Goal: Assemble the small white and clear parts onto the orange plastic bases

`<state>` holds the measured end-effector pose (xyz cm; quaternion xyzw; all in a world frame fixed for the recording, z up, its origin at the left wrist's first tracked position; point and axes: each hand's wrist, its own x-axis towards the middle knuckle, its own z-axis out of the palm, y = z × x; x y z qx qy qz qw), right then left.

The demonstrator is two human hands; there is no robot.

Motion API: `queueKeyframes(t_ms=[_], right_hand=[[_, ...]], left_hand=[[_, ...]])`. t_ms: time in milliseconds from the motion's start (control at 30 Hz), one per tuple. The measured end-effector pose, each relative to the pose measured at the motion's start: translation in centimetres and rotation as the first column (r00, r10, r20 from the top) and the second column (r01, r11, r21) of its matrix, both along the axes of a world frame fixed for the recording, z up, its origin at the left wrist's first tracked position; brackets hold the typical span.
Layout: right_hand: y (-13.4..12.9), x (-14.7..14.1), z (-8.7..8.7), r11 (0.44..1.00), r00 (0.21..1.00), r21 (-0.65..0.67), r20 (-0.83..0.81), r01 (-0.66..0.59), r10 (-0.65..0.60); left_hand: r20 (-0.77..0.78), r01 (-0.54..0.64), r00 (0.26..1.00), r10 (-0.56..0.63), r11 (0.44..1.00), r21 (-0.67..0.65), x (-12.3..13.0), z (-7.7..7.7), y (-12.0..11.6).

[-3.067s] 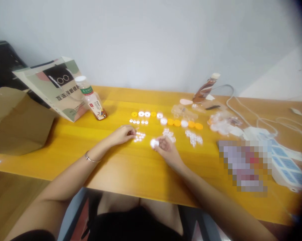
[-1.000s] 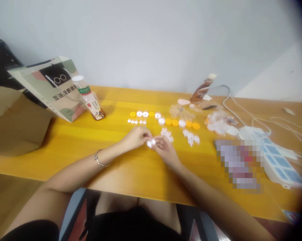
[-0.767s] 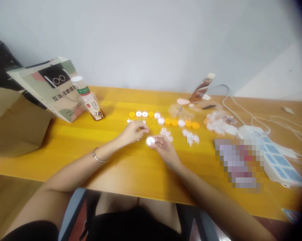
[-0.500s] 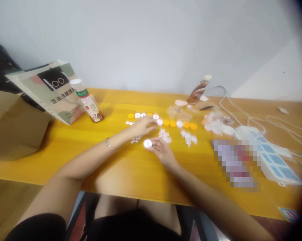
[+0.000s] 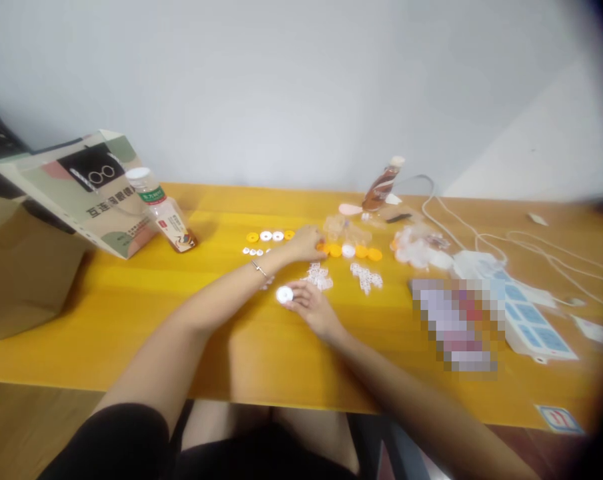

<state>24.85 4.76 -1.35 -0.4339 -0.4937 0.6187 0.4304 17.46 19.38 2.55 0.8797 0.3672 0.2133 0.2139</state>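
Observation:
My right hand (image 5: 315, 308) pinches a round white disc (image 5: 284, 295) with a small centre hole, held just above the table near me. Further back, my left hand (image 5: 304, 245) reaches across with fingers bent together on an orange disc (image 5: 323, 247) in a row; the fingertips partly cover it. To the right the row goes on with more orange discs and a white disc (image 5: 348, 251). Left of the hand are a yellow disc (image 5: 252, 237) and white discs (image 5: 265, 236). Small white pieces (image 5: 253, 252) lie below these, partly hidden by my left forearm.
Piles of small white pieces (image 5: 366, 277) lie on the wooden table (image 5: 181, 300). At left stand a tilted-looking drink bottle (image 5: 164, 213), a paper bag (image 5: 101, 193) and a cardboard box (image 5: 26, 267). At right are clear bags (image 5: 419, 245), a cola bottle (image 5: 383, 184), cables and a power strip (image 5: 519, 310).
My left hand has moved right along the row, its fingers now drawn together at an orange disc. My right hand still holds the white disc. The view has shifted slightly.

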Motion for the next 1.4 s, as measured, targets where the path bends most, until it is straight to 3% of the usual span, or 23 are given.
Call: queueKeyframes(t_ms=[100, 167, 233, 400, 467, 600, 733, 867, 1067, 1233, 1300, 1400], right_hand=[[0.1, 0.1, 0.0, 1.000, 1.000, -0.009, -0.001, -0.009, 0.009], [0.1, 0.1, 0.0, 1.000, 1.000, -0.012, -0.013, -0.007, 0.007], [0.1, 0.2, 0.2, 1.000, 1.000, -0.008, -0.022, 0.003, -0.003], [0.0, 0.3, 0.9, 0.998, 0.999, 0.038, -0.001, 0.040, -0.040], [-0.1, 0.3, 1.0, 0.997, 0.999, 0.055, 0.002, 0.054, -0.054], [-0.1, 0.3, 0.9, 0.995, 0.997, 0.062, -0.013, 0.083, -0.082], [-0.1, 0.2, 0.9, 0.994, 0.996, 0.061, -0.028, 0.092, -0.090], [-0.1, 0.2, 1.0, 0.993, 0.995, 0.063, -0.024, 0.096, -0.095], [-0.1, 0.2, 1.2, 0.991, 0.993, 0.065, -0.033, 0.114, -0.112], [-0.2, 0.2, 1.4, 0.989, 0.991, 0.071, -0.018, 0.132, -0.131], [-0.2, 0.2, 1.5, 0.988, 0.992, 0.082, -0.017, 0.130, -0.129], [-0.3, 0.1, 1.6, 0.987, 0.992, 0.099, -0.009, 0.127, -0.126]], left_hand=[[0.219, 0.045, 0.976, 0.006, 0.972, -0.230, -2.5, 1.0, -0.9], [0.426, 0.165, 0.904, 0.040, 0.886, -0.432, -5.1, 1.5, -2.3], [0.578, 0.304, 0.811, 0.089, 0.780, -0.547, -8.0, 1.7, -4.2], [0.671, 0.442, 0.690, 0.271, 0.576, -0.688, -13.1, 0.8, -8.6], [0.669, 0.456, 0.671, 0.319, 0.534, -0.712, -13.8, 0.2, -9.7], [0.675, 0.475, 0.642, 0.363, 0.504, -0.722, -14.0, -0.5, -10.6], [0.678, 0.477, 0.617, 0.400, 0.495, -0.726, -13.6, -0.8, -10.7], [0.684, 0.450, 0.591, 0.428, 0.528, -0.720, -13.2, -1.0, -10.9], [0.745, 0.470, 0.563, 0.359, 0.602, -0.646, -12.6, -1.2, -11.6], [0.744, 0.451, 0.594, 0.306, 0.638, -0.623, -12.5, -1.4, -11.6], [0.744, 0.426, 0.612, 0.267, 0.681, -0.595, -12.5, -1.5, -11.5], [0.735, 0.348, 0.654, 0.180, 0.791, -0.503, -12.4, -1.5, -11.5]])
